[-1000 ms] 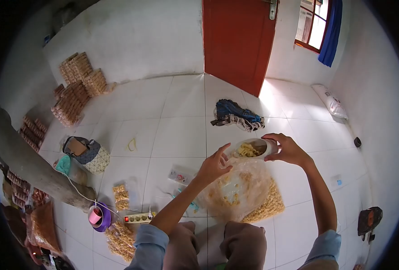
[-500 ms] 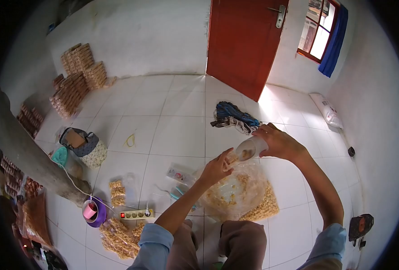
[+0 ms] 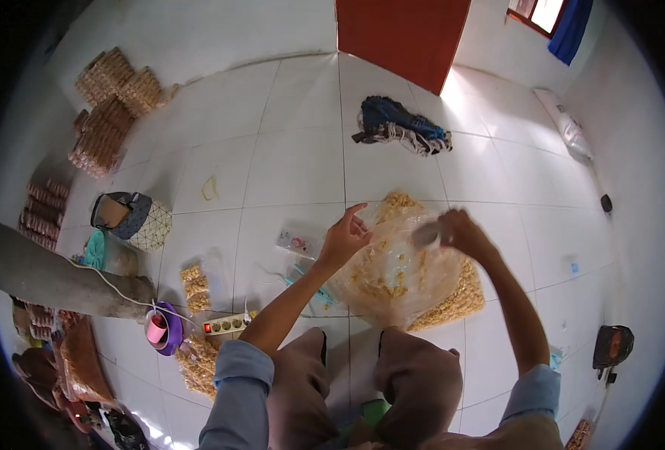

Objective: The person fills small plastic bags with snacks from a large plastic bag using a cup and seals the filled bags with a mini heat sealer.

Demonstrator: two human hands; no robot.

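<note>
The cup (image 3: 426, 235) (motion-blurred) is over the clear plastic bag (image 3: 374, 289), spread wide on the floor (image 3: 295, 172), likely for easy access; your right hand (image 3: 461, 232) grips the cup, your left hand (image 3: 346, 238), half-open, looks empty.

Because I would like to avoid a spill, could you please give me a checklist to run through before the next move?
1. Right grip on the cup: ok, held, though blurred.
2. Left grip free: ok, appears to hold nothing.
3. Whether the cup still contains snacks: cannot tell, too blurred.
4. Large plastic bag within reach: ok, close to both hands.
5. Power strip switched off: not ok, its red switch appears lit.
6. Small snack packs apart from the large bag: ok.
</note>
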